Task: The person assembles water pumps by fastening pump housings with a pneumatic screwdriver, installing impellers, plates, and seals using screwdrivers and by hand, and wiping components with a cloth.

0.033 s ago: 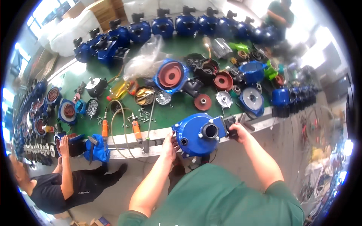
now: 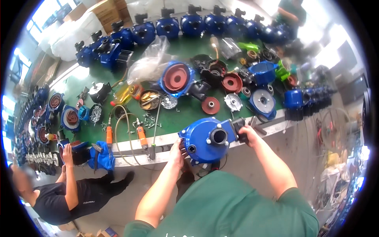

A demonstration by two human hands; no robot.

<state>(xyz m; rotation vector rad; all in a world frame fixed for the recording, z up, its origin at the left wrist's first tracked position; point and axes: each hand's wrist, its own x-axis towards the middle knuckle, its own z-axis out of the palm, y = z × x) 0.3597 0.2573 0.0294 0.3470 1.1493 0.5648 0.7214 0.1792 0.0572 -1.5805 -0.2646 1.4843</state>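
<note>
A round blue pump (image 2: 201,148) with a short black pipe stub on its face hangs in front of me at the near bench edge. My left hand (image 2: 177,153) is wrapped round its left side, the fingertips partly hidden behind the housing. On the right, my right hand (image 2: 249,136) grips the black elbow fitting (image 2: 238,128) that sticks out of the pump. Beyond it on the green bench lies an open blue pump casing (image 2: 176,79) with a red-brown inside. A red-brown disc (image 2: 211,105) and a silver flange (image 2: 233,102) rest near the pump.
Finished blue pumps (image 2: 167,27) line the far bench edge. Two orange power screwdrivers (image 2: 141,134) with hoses and a long green-handled screwdriver (image 2: 152,152) lie at the front edge. Loose screws (image 2: 150,119) are scattered nearby. A co-worker (image 2: 67,193) works at the left.
The view has shifted very slightly, so the bench things sit a little further left. Both my hands keep the same hold on the pump.
</note>
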